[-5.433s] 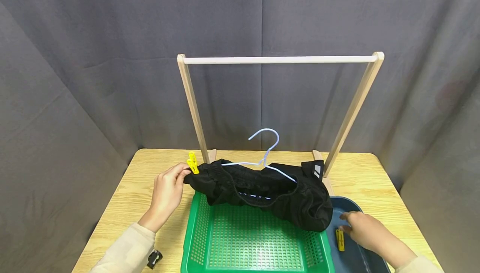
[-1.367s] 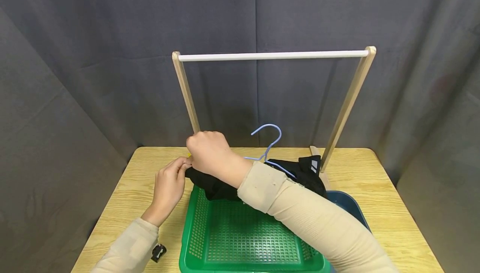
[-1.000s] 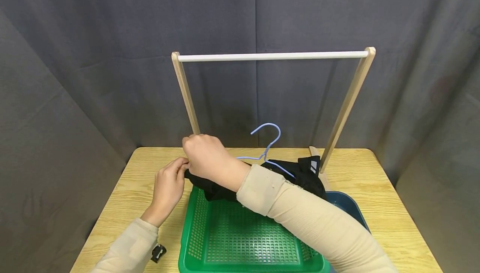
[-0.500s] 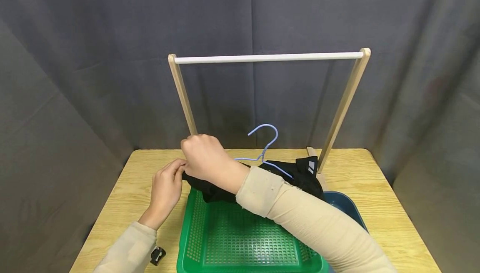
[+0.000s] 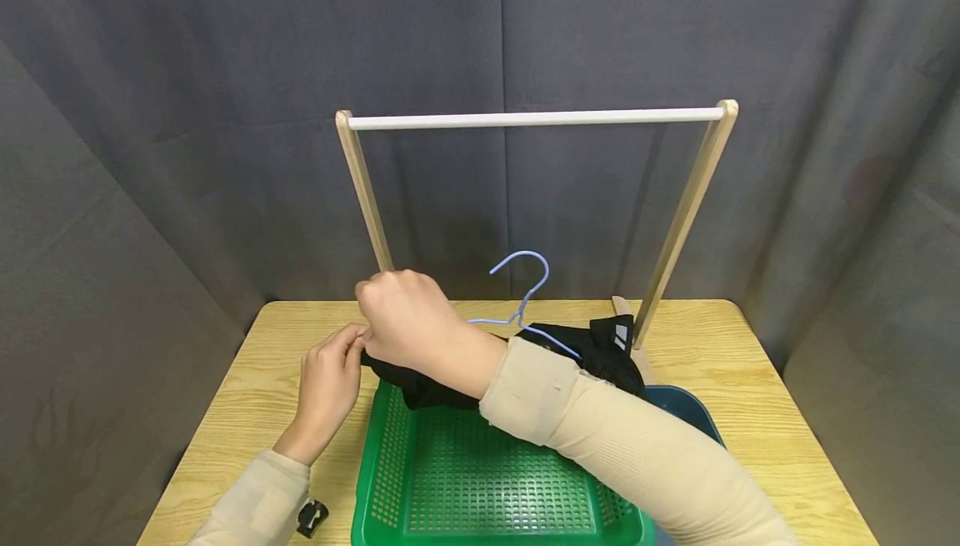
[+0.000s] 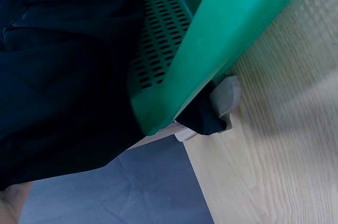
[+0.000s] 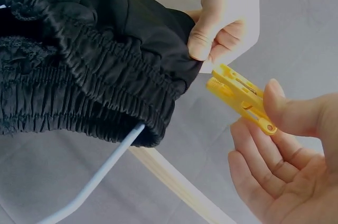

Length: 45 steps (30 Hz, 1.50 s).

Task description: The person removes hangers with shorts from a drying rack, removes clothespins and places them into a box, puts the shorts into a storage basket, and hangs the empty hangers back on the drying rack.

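Note:
Black elastic-waist pants (image 5: 611,354) lie bunched over the green basket's back edge, a light blue hanger (image 5: 540,267) in the waist with its hook upright. At the waistband's left end, my left hand (image 5: 326,388) pinches the cloth between thumb and fingers. My right hand (image 5: 420,321) reaches across and hides that end in the head view. In the right wrist view it pinches a yellow clothespin (image 7: 240,97) between thumb and index finger. The clothespin's tip points at the left thumb, right by the corner of the black waistband (image 7: 153,92).
The green basket (image 5: 363,471) stands at the front of the wooden table. Partly beneath my right sleeve is a dark blue tray (image 5: 686,404). Behind rises a wooden rack with a white bar (image 5: 536,119). A small black object (image 5: 311,518) lies beside my left sleeve.
My right hand has gone from the blue tray to the waistband's left end and stays there. The yellow clothespin seen clipped there earlier does not show on the cloth now. My left hand keeps its pinch.

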Motion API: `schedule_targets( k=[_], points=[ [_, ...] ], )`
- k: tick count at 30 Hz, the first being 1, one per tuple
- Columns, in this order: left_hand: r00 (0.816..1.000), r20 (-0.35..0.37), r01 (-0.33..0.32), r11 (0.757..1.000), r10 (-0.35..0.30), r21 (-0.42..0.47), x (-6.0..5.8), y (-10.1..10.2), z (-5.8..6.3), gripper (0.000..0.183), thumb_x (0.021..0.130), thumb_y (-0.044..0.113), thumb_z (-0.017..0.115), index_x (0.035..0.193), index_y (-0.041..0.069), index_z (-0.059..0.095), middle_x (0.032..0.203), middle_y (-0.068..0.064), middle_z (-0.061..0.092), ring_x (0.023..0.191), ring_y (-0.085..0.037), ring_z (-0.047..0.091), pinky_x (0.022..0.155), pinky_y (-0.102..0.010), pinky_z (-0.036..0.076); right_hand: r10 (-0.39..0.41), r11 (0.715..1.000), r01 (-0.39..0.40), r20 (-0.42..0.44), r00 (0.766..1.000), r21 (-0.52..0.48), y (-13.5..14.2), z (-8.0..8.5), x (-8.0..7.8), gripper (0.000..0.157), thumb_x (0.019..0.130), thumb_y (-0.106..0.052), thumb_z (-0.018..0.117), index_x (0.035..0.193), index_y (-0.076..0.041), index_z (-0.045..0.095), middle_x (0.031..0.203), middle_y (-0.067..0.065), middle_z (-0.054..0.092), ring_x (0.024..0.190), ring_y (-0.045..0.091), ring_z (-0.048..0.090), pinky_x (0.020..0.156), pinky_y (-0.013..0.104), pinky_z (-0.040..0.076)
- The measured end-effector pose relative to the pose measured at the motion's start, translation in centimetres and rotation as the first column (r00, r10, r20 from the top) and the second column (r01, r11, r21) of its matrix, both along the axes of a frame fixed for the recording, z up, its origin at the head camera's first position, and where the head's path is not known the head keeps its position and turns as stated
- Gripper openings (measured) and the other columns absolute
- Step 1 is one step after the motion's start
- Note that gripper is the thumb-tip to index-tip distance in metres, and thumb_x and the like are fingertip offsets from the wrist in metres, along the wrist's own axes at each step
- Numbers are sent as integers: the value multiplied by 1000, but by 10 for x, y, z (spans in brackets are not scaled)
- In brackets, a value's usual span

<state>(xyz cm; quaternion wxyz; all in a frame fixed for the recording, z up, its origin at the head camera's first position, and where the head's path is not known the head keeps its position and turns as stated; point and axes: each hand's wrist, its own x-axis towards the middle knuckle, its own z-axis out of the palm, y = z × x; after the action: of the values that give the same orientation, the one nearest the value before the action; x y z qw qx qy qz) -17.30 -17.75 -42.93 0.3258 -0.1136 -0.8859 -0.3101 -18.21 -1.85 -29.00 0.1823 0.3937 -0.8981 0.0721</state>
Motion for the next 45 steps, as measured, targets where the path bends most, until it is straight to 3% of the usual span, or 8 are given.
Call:
schedule_targets(
  k=[4,8,11,18,23,31,38,45],
  points=[
    [1000,11,0,1000,0,2,0,0,0,8,93,2,65,94,7,72,90,-10,74,58,-15,56,55,-33,44,7,1000,-7,15,1000,-6,5,2,4,21,77,-7,69,67,-15,52,60,-4,41,55,8,30,48,21,28],
    [1000,13,3,1000,-3,5,0,0,0,9,94,4,64,96,7,73,91,-9,74,57,-16,56,55,-34,45,12,1000,-12,16,1000,-14,12,2,8,12,77,-9,75,82,-12,64,74,-3,59,61,8,52,52,20,41],
    [1000,9,6,1000,-6,12,0,0,0,8,93,5,65,96,6,73,90,-9,74,62,-20,63,59,-38,50,29,999,-29,7,1000,-17,17,0,12,19,79,-14,80,92,-10,67,85,-1,65,72,12,62,58,22,50],
    [1000,19,1,999,-1,41,1,1,2,8,93,5,65,95,5,73,89,-10,73,55,-14,52,56,-33,44,70,993,-72,-23,997,-93,35,-6,19,22,81,-14,80,97,-7,66,89,0,62,81,14,61,67,24,53],
    [1000,22,-8,999,7,51,2,1,4,8,93,4,66,96,3,72,90,-13,73,66,-24,64,60,-40,48,89,989,-94,-50,995,-115,50,-12,24,24,82,-15,79,100,-4,66,89,1,60,81,15,59,71,24,52],
    [998,59,-19,997,15,76,1,0,3,8,94,4,65,97,2,73,91,-13,73,62,-20,59,61,-40,47,93,987,-106,-105,990,-121,67,-20,33,36,86,-17,77,117,-1,65,98,4,64,88,17,61,74,27,53],
    [996,93,-27,994,17,107,1,-1,3,9,94,5,65,96,2,73,91,-13,74,62,-20,57,62,-39,47,78,986,-91,-96,992,-141,93,-28,42,27,87,-23,78,103,-5,69,87,0,61,76,15,58,64,29,50],
    [994,104,-29,994,18,104,3,-1,2,8,94,6,65,95,3,72,90,-12,73,60,-18,53,61,-36,45,50,981,-68,-105,993,-180,124,-42,48,31,81,-26,84,97,-7,66,86,-1,60,70,14,53,63,29,48]
  ],
)
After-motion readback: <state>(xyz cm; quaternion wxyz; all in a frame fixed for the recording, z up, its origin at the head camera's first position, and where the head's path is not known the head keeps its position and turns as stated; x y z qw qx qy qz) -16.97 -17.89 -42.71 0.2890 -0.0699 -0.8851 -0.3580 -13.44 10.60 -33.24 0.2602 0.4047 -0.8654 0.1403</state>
